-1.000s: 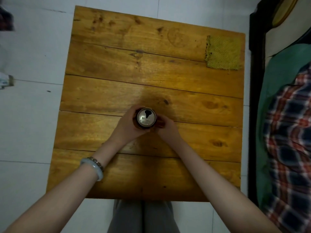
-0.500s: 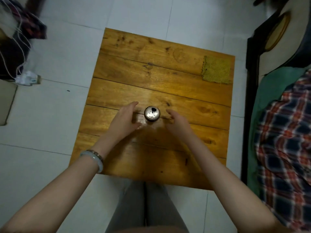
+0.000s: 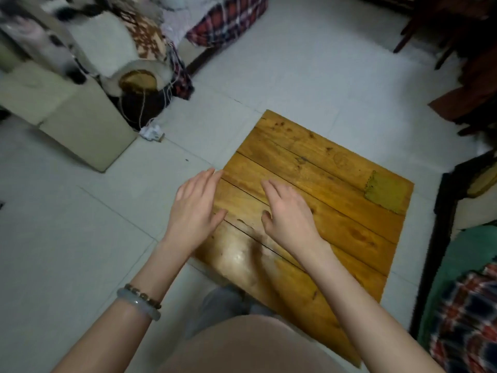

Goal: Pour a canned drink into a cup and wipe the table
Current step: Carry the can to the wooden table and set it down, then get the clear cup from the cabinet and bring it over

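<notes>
The left hand hovers over the table's left edge and the right hand mid-table, both with fingers straight and loosely together. A green cloth lies at the table's right corner. Pale floor borders its left edge.

Dim, soft indoor light, pale glare on the table, motion blur and wide-angle distortion toward the corners

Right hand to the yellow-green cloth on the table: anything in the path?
Nothing visible does. Only planks of the wooden table lie between the right hand and the yellow-green cloth, which lies flat at the table's far right corner. The hand is open and holds nothing.
</notes>
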Demonstrator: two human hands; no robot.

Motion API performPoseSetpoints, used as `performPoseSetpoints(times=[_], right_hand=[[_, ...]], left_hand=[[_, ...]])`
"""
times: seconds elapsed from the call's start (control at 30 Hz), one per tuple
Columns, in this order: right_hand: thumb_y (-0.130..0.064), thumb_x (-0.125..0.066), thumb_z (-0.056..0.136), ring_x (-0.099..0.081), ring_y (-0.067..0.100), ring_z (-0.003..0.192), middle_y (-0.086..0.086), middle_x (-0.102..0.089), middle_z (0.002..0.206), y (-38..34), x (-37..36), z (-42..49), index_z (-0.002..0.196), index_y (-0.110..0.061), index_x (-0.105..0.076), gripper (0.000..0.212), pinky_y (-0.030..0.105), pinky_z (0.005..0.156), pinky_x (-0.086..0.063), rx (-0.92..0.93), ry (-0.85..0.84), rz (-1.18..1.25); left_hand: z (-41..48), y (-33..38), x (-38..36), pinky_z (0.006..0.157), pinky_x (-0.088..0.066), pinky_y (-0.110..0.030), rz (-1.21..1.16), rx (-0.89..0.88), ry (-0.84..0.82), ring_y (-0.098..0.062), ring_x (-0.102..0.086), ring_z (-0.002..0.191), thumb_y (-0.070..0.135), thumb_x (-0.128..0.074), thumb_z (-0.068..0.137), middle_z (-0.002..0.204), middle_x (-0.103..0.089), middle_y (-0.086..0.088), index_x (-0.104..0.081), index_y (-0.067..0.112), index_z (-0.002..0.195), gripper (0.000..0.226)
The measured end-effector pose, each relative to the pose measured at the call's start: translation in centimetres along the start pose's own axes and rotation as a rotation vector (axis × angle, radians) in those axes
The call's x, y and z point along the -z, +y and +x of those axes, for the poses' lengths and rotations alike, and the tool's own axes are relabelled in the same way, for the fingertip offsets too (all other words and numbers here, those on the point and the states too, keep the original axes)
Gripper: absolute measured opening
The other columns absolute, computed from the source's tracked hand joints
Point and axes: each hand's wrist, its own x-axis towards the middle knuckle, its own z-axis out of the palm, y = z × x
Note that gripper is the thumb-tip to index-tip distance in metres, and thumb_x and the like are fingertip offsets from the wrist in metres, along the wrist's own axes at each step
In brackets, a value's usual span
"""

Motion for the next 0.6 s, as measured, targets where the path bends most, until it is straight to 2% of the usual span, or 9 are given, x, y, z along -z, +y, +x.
performPoseSetpoints(times=[0.2, 0.3, 0.37, 0.6], right_hand=[[-0.004, -0.068, 0.063, -0.058, 0.037, 0.107, 0.019, -0.058, 0.123, -9.1, -0.8, 2.9, 0.129, -0.001, -0.050, 0.068, 0.042, 0.085, -0.049, 0.305, 0.025, -0.044], [-0.003, -0.068, 0.060, -0.059, 0.037, 0.106, 0.019, -0.060, 0.120, -14.4, -1.8, 4.0, 0.127, 0.000, -0.052, 0.069, 0.042, 0.086, -0.050, 0.442, 0.020, -0.064], [-0.004, -0.071, 0.059, -0.060, 0.036, 0.106, 0.019, -0.061, 0.120, -17.9, -2.7, 4.5, 0.127, -0.001, -0.052, 0.071, 0.042, 0.087, -0.050, 0.523, 0.013, -0.085], [-0.009, -0.077, 0.055, -0.061, 0.033, 0.103, 0.017, -0.062, 0.119, -30.9, -6.9, 6.1, 0.126, -0.003, -0.053, 0.075, 0.039, 0.085, -0.051, 0.665, -0.012, -0.106]], left_hand=[[-5.8, -5.2, 5.0, 0.105, -0.024, -0.036, 0.108, 0.202, 0.145, -0.029, -0.046, 0.125, 0.028, -0.079, 0.068, 0.138, -0.048, -0.013, -0.041, 0.008, 0.135, 0.080], [-9.4, -8.1, 6.6, 0.105, -0.034, -0.043, 0.152, 0.327, 0.171, -0.030, -0.048, 0.125, 0.028, -0.080, 0.067, 0.137, -0.050, -0.013, -0.043, 0.007, 0.134, 0.079], [-11.7, -10.3, 7.6, 0.104, -0.036, -0.045, 0.175, 0.407, 0.179, -0.030, -0.049, 0.124, 0.028, -0.081, 0.067, 0.136, -0.051, -0.013, -0.044, 0.007, 0.134, 0.079], [-18.3, -20.5, 11.2, 0.104, -0.035, -0.046, 0.203, 0.580, 0.204, -0.032, -0.049, 0.124, 0.028, -0.081, 0.068, 0.135, -0.051, -0.016, -0.045, 0.005, 0.133, 0.078]])
